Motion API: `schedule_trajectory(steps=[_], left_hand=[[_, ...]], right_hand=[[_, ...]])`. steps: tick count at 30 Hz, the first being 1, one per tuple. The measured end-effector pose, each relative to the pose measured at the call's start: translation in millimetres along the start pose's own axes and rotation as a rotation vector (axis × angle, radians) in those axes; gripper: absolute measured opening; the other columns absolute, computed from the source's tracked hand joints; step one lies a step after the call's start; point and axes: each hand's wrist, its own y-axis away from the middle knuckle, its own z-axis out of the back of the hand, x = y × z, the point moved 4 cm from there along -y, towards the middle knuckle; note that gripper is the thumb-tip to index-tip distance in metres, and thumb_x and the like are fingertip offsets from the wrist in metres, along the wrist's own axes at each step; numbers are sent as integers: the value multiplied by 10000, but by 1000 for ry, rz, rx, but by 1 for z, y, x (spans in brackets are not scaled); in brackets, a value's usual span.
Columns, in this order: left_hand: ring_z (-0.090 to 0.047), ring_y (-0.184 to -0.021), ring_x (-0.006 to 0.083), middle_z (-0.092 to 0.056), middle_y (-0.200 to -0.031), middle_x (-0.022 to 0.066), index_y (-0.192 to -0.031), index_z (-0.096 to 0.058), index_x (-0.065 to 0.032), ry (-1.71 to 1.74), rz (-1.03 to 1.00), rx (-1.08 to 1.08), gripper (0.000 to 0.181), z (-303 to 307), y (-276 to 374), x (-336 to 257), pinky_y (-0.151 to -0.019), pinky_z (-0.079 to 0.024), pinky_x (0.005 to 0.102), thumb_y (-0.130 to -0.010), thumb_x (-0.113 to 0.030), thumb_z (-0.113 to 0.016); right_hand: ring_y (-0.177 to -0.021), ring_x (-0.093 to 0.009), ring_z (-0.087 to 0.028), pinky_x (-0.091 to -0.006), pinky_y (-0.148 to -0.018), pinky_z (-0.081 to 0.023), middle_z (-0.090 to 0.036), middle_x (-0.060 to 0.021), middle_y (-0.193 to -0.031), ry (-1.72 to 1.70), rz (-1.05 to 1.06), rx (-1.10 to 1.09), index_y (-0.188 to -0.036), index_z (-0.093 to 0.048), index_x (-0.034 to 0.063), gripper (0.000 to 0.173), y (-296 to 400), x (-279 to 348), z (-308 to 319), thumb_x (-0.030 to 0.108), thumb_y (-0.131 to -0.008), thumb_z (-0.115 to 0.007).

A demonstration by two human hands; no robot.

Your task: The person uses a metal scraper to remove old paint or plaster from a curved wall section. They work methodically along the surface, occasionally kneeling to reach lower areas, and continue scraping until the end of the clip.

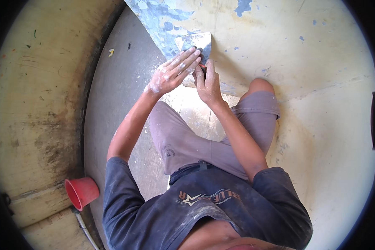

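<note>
My right hand (208,86) grips the handle of a broad-bladed paint scraper (203,39), its metal blade up against a cream-painted wall (268,37). Stretched out flat, the fingers of my left hand (175,72) lie over the lower part of the blade. White dust or paste coats the back of that hand. Around and left of the blade the cream paint is broken, with a blue-grey layer (162,25) showing. Most of the scraper's handle is hidden by my hands.
A red plastic bucket (86,192) lies tipped on the floor at lower left, near a pale pipe (86,229). A stained cream wall (40,103) stands on the left. Pale flakes dot the grey concrete floor (118,90). My right knee is close to the wall.
</note>
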Motion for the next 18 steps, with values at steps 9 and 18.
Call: schedule_trajectory(steps=[9,18], left_hand=[[-651,-1282,273,-685,-1379,104,-1330,-696,-35,-171,24,-141,490,-6,-15,20,-1027,-594,360,-844,-87,-724],[-622,-1321,336,-652,-1408,173,-1360,-660,-6,-145,159,-174,567,-27,1,-3,-1021,-590,392,-797,-5,-734]], right_hand=[[-619,-365,-648,-444,-571,-478,-626,-210,-734,156,205,-32,-1037,-496,-12,176,-27,29,-1,153,-1075,-543],[-796,-511,-687,-514,-617,-518,-679,-308,-838,288,84,17,-1102,-485,-33,165,-1,18,2,98,-1039,-563]])
